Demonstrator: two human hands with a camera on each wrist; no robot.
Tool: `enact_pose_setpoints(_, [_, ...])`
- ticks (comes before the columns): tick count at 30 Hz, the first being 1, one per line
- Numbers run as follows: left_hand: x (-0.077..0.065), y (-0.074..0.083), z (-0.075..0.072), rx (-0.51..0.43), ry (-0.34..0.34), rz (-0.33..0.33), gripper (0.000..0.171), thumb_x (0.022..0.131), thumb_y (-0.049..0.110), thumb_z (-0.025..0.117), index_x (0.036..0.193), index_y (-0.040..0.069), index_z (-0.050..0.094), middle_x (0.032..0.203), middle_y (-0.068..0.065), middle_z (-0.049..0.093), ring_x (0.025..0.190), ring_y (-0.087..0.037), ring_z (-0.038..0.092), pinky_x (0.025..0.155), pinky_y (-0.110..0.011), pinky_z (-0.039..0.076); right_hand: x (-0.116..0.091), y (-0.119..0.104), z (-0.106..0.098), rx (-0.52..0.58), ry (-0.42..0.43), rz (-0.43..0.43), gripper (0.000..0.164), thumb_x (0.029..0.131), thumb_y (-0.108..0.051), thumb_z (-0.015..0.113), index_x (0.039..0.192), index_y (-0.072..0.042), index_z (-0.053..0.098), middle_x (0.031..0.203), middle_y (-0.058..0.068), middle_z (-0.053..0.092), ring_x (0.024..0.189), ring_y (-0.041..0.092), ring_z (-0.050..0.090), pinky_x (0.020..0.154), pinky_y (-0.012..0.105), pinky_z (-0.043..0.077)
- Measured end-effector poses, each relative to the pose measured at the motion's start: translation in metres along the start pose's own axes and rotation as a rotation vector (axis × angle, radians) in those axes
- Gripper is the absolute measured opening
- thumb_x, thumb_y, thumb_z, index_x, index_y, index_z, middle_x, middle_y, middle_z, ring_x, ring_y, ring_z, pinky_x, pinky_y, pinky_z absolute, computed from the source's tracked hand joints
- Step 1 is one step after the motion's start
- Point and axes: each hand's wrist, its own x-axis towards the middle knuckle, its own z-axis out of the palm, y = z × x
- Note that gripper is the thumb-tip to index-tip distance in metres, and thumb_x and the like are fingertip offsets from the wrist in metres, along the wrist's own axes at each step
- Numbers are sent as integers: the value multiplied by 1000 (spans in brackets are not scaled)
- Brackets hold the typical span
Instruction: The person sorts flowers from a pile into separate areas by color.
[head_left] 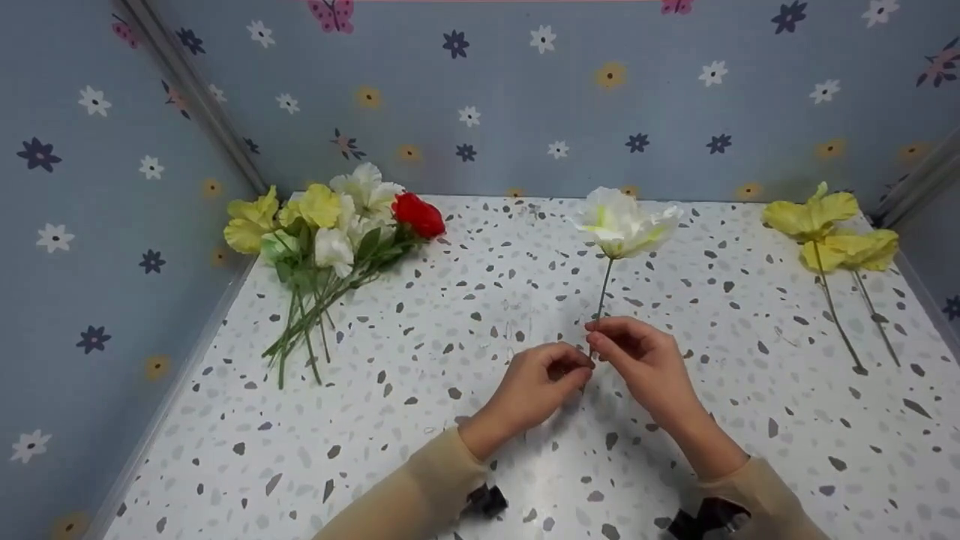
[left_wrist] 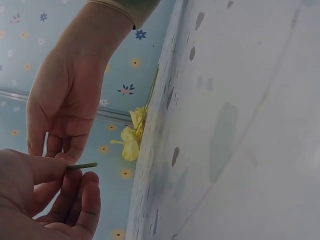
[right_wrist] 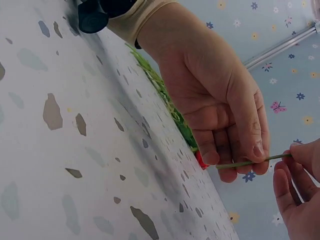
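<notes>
A white artificial flower (head_left: 624,223) with yellow-green streaks stands nearly upright above the speckled table, bloom toward the back wall. My left hand (head_left: 536,386) pinches the lower part of its thin green stem (left_wrist: 82,165) between thumb and fingers; the cut end pokes out past them in the left wrist view. Higher on the same stem, my right hand (head_left: 641,364) pinches it with thumb and fingertips. Both hands are close together, the right one slightly farther from me. The right wrist view shows the stem running between the two hands.
At the left back lies a bunch of yellow and white flowers (head_left: 334,217) with a red flower (head_left: 418,215), stems toward me. Two yellow flowers (head_left: 814,214) lie at the right. Patterned panels (head_left: 510,97) wall the back and sides of the speckled table (head_left: 375,465).
</notes>
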Motion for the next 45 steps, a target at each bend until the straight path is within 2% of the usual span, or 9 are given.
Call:
enact_pose_setpoints(6, [-3, 3, 1, -31, -17, -42, 8, 93, 10, 71, 100, 9, 75, 89, 7, 74, 80, -4, 68, 77, -23, 57, 1, -3, -2, 58, -4, 56, 20, 94, -17, 72, 111, -5, 74, 111, 12, 71, 93, 27, 69, 82, 32, 59])
enact_pose_setpoints(11, [-3, 2, 0, -49, 10, -72, 8, 92, 7, 72, 97, 11, 76, 87, 7, 73, 77, -5, 68, 74, -24, 58, 2, -3, -1, 47, -33, 58, 24, 94, -15, 73, 115, -5, 73, 114, 12, 71, 98, 27, 68, 86, 33, 58])
enact_pose_setpoints(17, [-2, 2, 0, -74, 26, -83, 7, 92, 7, 72, 96, 8, 77, 83, 5, 74, 75, -10, 70, 70, -26, 58, 1, -2, 1, -4, -42, 46, 22, 93, -17, 74, 114, -10, 73, 114, 6, 72, 102, 25, 67, 88, 31, 58])
enact_pose_setpoints(24, [-4, 1, 1, -144, 47, -97, 8, 93, 11, 73, 97, 6, 78, 82, -1, 75, 75, -22, 72, 67, -28, 59, 0, 0, 1, -18, -34, 52, 22, 93, -14, 74, 114, -8, 73, 109, 9, 72, 97, 24, 68, 86, 30, 58])
enact_pose_setpoints(29, [0, 2, -6, -97, 55, -100, 13, 94, 16, 73, 99, 6, 78, 82, -1, 75, 75, -24, 71, 64, -26, 57, 6, 1, -14, -55, 9, 49, 24, 95, -17, 72, 117, -9, 72, 104, 10, 71, 92, 26, 68, 82, 29, 59])
enact_pose_setpoints(33, [6, 1, -23, -43, 116, -82, 14, 95, 17, 72, 100, 6, 77, 83, 0, 74, 75, -19, 70, 65, -26, 57, 16, 8, -41, -182, 67, 57, 28, 97, -18, 69, 123, -9, 71, 105, 11, 72, 91, 24, 68, 79, 24, 58])
enact_pose_setpoints(36, [12, -3, -45, -5, 197, -59, 12, 96, 17, 70, 98, 8, 76, 82, 2, 73, 76, -19, 69, 67, -27, 57, 21, 15, -63, -299, 111, 81, 31, 98, -22, 68, 127, -10, 70, 107, 12, 72, 90, 18, 68, 73, 18, 56])
enact_pose_setpoints(39, [19, -10, -74, 24, 292, -68, 12, 96, 19, 68, 97, 10, 76, 81, 0, 72, 75, -22, 67, 66, -29, 56, 24, 22, -83, -403, 155, 133, 35, 99, -29, 67, 131, -13, 69, 111, 11, 73, 90, 12, 68, 69, 14, 54])
enact_pose_setpoints(45, [24, -30, -143, 9, 490, -190, 14, 96, 17, 69, 98, 6, 76, 89, -16, 73, 82, -33, 69, 66, -28, 56, 29, 37, -118, -548, 221, 206, 38, 101, -32, 63, 133, -13, 67, 113, 10, 72, 94, 14, 63, 69, 12, 50])
